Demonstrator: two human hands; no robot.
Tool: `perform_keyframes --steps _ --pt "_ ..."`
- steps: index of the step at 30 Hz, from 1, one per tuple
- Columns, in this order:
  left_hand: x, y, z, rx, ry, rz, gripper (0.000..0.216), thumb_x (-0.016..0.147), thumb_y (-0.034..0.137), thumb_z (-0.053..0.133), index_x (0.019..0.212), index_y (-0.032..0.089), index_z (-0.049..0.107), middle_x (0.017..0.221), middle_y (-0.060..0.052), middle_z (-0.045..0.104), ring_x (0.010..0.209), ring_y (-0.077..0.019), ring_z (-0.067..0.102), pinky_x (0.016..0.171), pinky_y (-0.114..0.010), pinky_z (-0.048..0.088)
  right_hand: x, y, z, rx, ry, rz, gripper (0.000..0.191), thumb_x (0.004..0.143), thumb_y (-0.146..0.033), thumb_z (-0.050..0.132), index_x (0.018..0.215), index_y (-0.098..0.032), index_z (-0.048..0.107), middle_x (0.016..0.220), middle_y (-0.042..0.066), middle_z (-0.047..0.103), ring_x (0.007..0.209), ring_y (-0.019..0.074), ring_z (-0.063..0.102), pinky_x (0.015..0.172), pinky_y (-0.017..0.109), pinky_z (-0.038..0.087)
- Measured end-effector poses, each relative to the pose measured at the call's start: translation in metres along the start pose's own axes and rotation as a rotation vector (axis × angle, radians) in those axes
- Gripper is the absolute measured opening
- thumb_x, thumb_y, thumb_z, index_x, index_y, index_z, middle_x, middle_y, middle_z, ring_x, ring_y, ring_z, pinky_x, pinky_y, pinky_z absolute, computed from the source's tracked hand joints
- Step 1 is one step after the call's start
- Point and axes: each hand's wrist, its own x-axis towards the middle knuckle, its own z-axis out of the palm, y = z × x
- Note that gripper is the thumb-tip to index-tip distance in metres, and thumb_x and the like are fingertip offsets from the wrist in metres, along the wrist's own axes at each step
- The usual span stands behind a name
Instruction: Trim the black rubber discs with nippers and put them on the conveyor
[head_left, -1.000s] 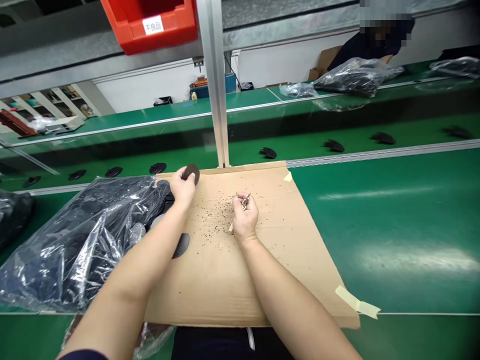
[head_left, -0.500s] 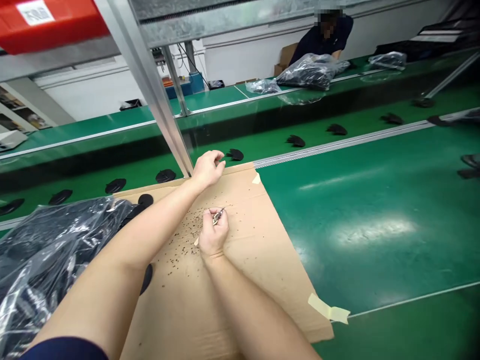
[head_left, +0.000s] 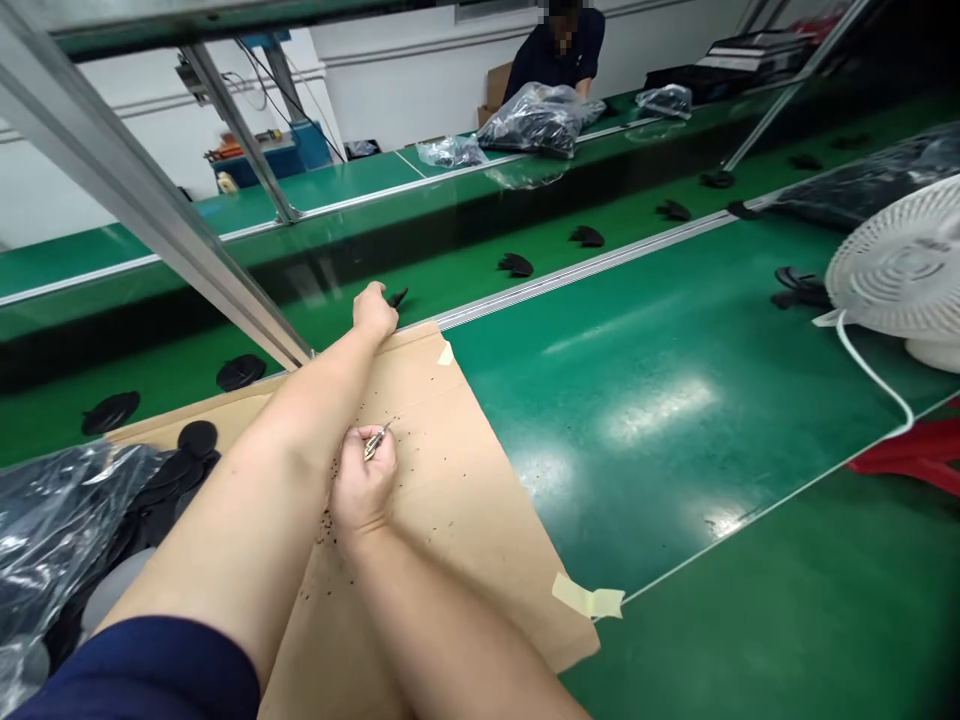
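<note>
My left hand (head_left: 374,312) reaches across the far edge of the cardboard to the green belt. Its fingers are closed on a small black fan-shaped part (head_left: 398,298), whose tip sticks out to the right. Lower down, over the cardboard sheet (head_left: 450,500), my right hand (head_left: 364,485) is wrapped round a small metal tool with a thin pointed tip (head_left: 376,440); its exact kind is hard to make out. Small dark scraps (head_left: 328,530) lie on the cardboard beside my right hand, partly hidden by my left forearm.
More black parts (head_left: 515,264) lie spaced along the belt (head_left: 442,280). Black discs (head_left: 198,438) and a clear plastic bag (head_left: 52,540) are at the left. A metal post (head_left: 150,190) slants near my left arm. A white fan (head_left: 911,265) stands right; a person (head_left: 555,55) sits opposite.
The view has turned to the right, bringing the fan into sight. My left hand has reached onto the belt and closed on the black part. My right hand keeps the metal tool.
</note>
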Motion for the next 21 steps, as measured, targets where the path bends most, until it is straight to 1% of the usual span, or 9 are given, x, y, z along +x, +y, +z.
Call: perform_keyframes --steps 2,4,6,9,11,13,15,17,21 --pt "-0.012 0.002 -0.013 -0.088 0.062 0.034 0.018 0.070 0.018 0.065 0.088 0.018 0.069 0.089 -0.006 0.070 0.089 -0.0227 0.063 0.083 -0.033 0.047 0.001 0.002 0.001 0.004 0.003 -0.024 0.017 0.078 -0.037 0.051 0.076 -0.020 0.053 0.066 -0.002 0.054 0.064 0.0152 0.051 0.065 0.028 0.040" --pt "-0.031 0.001 -0.032 -0.167 0.100 0.064 0.011 0.071 0.018 0.060 0.078 0.018 0.069 0.082 -0.003 0.069 0.081 -0.0195 0.063 0.078 -0.031 0.047 0.002 0.004 0.002 0.015 -0.004 -0.034 0.018 0.077 -0.039 0.052 0.077 -0.020 0.053 0.066 -0.003 0.052 0.063 0.0150 0.050 0.066 0.029 0.040" --pt "-0.056 -0.006 -0.052 -0.277 0.098 0.072 0.014 0.070 0.017 0.059 0.079 0.017 0.070 0.079 -0.003 0.069 0.076 -0.0173 0.062 0.075 -0.029 0.048 0.004 0.005 0.002 0.023 -0.016 -0.043 0.020 0.076 -0.039 0.054 0.079 -0.020 0.052 0.066 -0.003 0.052 0.062 0.0146 0.049 0.066 0.028 0.040" --pt "-0.096 -0.026 -0.083 -0.388 0.053 0.027 0.019 0.069 0.017 0.059 0.084 0.015 0.070 0.080 -0.004 0.070 0.071 -0.0160 0.062 0.071 -0.029 0.049 0.004 0.005 0.002 0.020 -0.025 -0.061 0.019 0.074 -0.038 0.055 0.079 -0.020 0.052 0.067 -0.003 0.052 0.063 0.0142 0.049 0.067 0.028 0.040" --pt "-0.117 -0.039 -0.101 -0.370 0.058 -0.014 0.021 0.069 0.015 0.058 0.086 0.015 0.070 0.083 -0.005 0.071 0.073 -0.0165 0.062 0.071 -0.029 0.050 0.004 0.004 0.000 0.020 -0.037 -0.074 0.018 0.074 -0.037 0.055 0.079 -0.020 0.052 0.068 -0.003 0.053 0.064 0.0140 0.049 0.067 0.028 0.040" --pt "-0.128 -0.048 -0.115 -0.296 0.051 -0.031 0.021 0.070 0.014 0.058 0.087 0.016 0.070 0.087 -0.005 0.072 0.077 -0.0176 0.064 0.074 -0.029 0.050 0.002 0.002 -0.002 0.028 -0.048 -0.086 0.018 0.074 -0.036 0.055 0.080 -0.020 0.052 0.070 -0.003 0.054 0.066 0.0137 0.050 0.069 0.028 0.040" --pt "-0.129 -0.050 -0.123 -0.199 0.012 -0.021 0.021 0.072 0.015 0.060 0.090 0.017 0.070 0.092 -0.006 0.072 0.083 -0.0187 0.065 0.077 -0.030 0.050 0.001 0.000 -0.003 0.037 -0.045 -0.089 0.017 0.073 -0.035 0.055 0.081 -0.019 0.052 0.071 -0.003 0.054 0.066 0.0135 0.049 0.069 0.027 0.040" --pt "-0.122 -0.047 -0.125 -0.087 -0.032 0.003 0.022 0.075 0.019 0.061 0.095 0.018 0.069 0.097 -0.006 0.072 0.089 -0.0200 0.065 0.081 -0.030 0.050 0.000 -0.001 -0.004 0.042 -0.039 -0.081 0.017 0.073 -0.034 0.055 0.081 -0.020 0.051 0.070 -0.003 0.053 0.065 0.0132 0.049 0.068 0.027 0.040" --pt "-0.092 -0.034 -0.105 0.140 -0.114 0.039 0.024 0.080 0.026 0.060 0.102 0.020 0.068 0.104 -0.007 0.071 0.100 -0.0239 0.064 0.088 -0.033 0.047 0.000 -0.001 -0.005 0.043 -0.035 -0.083 0.018 0.074 -0.035 0.055 0.081 -0.019 0.052 0.068 -0.004 0.052 0.063 0.0133 0.049 0.067 0.027 0.041"
